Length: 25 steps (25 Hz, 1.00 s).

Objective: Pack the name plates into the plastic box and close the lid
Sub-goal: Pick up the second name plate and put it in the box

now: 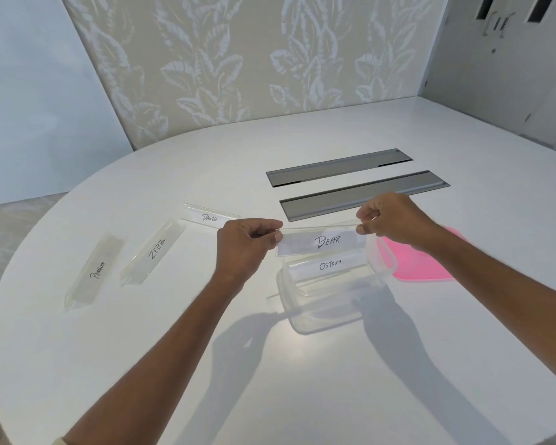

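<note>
Head camera looks down on your two hands above the clear plastic box (pixel 326 300), which sits open on the white table (pixel 142 364). Your left hand (pixel 243 248) pinches one end of the BEAR name plate (pixel 321 244) between thumb and fingers, and your right hand (pixel 390 218) pinches the other end the same way. So both hands are clenched on that one plate, and you hold it level just above the far rim of the box, lettering toward you.

Inside the box, against its far wall, the OSTRICH name plate (pixel 329 266) already stands on its edge, just under the plate you hold. Whether the two plates touch cannot be told from this view.

Right of the box, touching or just beside its right rim, the pink lid (pixel 424 263) lies flat on the table, partly hidden by your right forearm.

Left of the box three more plates lie on the table, apart from each other: the PANDA name plate (pixel 209 216) nearest it and a little farther back, then the ZEBRA name plate (pixel 154 252), then the PENGUIN name plate (pixel 95 271) farthest left.

Beyond the box, two grey cable hatches (pixel 341 167) are set into the tabletop, one behind the other.
</note>
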### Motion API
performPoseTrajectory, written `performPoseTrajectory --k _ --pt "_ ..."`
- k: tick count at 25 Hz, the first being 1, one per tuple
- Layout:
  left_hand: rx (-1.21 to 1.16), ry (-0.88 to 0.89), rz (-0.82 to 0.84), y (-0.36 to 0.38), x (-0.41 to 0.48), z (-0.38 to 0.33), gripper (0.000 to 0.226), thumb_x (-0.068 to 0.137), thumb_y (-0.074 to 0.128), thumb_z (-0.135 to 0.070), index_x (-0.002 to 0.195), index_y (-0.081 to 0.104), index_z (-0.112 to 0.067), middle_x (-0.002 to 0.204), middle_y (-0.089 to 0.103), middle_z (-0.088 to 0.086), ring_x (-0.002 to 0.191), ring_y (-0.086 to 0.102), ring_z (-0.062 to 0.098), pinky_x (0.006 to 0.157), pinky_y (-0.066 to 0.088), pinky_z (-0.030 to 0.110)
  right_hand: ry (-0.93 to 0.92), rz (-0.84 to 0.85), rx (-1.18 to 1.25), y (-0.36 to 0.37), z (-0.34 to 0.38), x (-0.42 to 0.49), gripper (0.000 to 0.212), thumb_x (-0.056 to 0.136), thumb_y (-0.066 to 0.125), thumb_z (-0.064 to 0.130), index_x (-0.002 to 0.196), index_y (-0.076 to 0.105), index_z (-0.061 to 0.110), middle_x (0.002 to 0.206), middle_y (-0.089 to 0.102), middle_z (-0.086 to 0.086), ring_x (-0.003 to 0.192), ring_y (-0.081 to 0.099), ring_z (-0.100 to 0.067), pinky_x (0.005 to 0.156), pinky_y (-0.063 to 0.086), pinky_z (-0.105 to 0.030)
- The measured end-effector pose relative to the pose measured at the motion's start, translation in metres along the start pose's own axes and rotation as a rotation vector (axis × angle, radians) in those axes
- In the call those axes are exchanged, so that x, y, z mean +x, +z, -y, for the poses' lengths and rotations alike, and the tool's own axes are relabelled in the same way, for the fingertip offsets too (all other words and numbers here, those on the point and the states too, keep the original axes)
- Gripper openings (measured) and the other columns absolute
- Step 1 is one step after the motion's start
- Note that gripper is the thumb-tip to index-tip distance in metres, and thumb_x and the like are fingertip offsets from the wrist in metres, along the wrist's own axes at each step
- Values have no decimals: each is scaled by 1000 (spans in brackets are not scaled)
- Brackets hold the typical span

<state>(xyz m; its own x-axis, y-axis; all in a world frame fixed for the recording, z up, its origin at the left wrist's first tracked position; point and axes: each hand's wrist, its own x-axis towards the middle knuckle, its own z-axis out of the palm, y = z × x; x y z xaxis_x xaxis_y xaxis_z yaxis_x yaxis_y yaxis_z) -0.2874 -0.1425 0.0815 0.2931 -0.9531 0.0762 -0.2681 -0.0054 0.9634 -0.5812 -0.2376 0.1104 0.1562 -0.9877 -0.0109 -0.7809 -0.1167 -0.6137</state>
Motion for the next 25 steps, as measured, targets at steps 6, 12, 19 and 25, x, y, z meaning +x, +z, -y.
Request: performPoseTrajectory --k 6,12,19,25 --pt "74 23 21 27 -8 6 18 83 87 -10 98 88 -20 80 83 -6 75 79 7 73 57 15 -155 122 -90 16 6 5 44 77 92 15 119 78 12 114 78 -2 99 71 -12 75 48 -14" --pt "161 25 55 50 -11 9 20 83 84 -5 100 88 -16 81 83 -3 70 77 7 68 56 11 -165 131 -63 27 13 14 39 77 92 14 115 80 12 113 79 -3 102 74 -15 90 62 -35" --pt "193 1 69 67 -17 14 20 84 84 -6 101 88 -16 83 83 -3 69 76 7 68 56 9 -157 121 -55 25 3 15 36 78 92 14 111 80 11 108 79 -5 97 75 -17 86 64 -46" --pt "236 -12 81 69 -19 21 20 84 84 -8 102 87 -17 87 84 -3 73 76 4 73 57 14 -167 141 -62 28 -5 16 36 77 92 14 111 81 11 107 80 -5 96 75 -15 88 64 -42"
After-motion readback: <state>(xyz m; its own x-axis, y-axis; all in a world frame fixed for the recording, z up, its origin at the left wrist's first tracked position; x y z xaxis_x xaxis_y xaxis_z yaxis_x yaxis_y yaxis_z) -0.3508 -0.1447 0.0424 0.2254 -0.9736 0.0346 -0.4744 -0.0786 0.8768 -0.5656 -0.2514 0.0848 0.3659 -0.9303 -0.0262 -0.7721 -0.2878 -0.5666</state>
